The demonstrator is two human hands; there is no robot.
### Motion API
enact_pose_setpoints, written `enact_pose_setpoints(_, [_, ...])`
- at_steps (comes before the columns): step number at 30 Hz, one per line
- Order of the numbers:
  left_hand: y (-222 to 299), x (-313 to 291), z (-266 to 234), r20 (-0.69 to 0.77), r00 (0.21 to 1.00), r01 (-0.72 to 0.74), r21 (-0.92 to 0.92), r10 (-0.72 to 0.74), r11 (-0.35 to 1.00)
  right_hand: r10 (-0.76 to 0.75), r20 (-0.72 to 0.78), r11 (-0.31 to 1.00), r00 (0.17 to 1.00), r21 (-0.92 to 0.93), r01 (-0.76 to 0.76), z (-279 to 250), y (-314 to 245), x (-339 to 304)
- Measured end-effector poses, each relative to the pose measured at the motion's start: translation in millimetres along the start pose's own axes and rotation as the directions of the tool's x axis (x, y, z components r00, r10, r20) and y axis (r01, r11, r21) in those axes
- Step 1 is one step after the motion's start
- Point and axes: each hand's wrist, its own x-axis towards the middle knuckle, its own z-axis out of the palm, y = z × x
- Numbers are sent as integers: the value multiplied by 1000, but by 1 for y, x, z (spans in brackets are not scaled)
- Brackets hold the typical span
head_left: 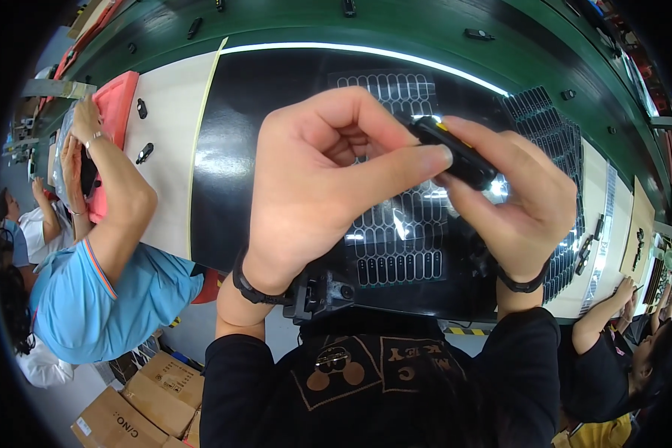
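One small black device [467,160] with a yellow mark, held up over the black tabletop [228,149] between two hands. Left hand [317,175] — thumb and index pinched on its left end, other fingers curled in. Right hand [523,187] — thumb below, index along the top, closed on the right end. Clear sheets [399,270] with rows of oval outlines lie underneath; dark sheets [541,123] fan out to the right. Co-worker in light blue [112,299] at left, by a red tray [125,104].
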Motion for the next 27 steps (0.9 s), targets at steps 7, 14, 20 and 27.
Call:
enact_pose_setpoints(7, [-3, 0, 1, -14, 999, -29, 33, 30, 999, 22, -20, 999, 1000, -43, -23, 1, -5, -2])
enact_pose_setpoints(14, [-6, -1, 0, 4, 998, -66, 134, 66, 989, 25, -8, 998, 1000, -59, -26, -1, -7, -4])
enact_pose_setpoints(20, [-16, 17, -15, 130, 991, -48, 592, -37, 805, 8, 47, 1000, 999, 28, -9, -5, 6, -3])
enact_pose_setpoints(27, [-30, 38, -7, 374, 908, 185, 45, -188, 982, 237, 223, 896, 946, 327, -302, -9, 34, 0])
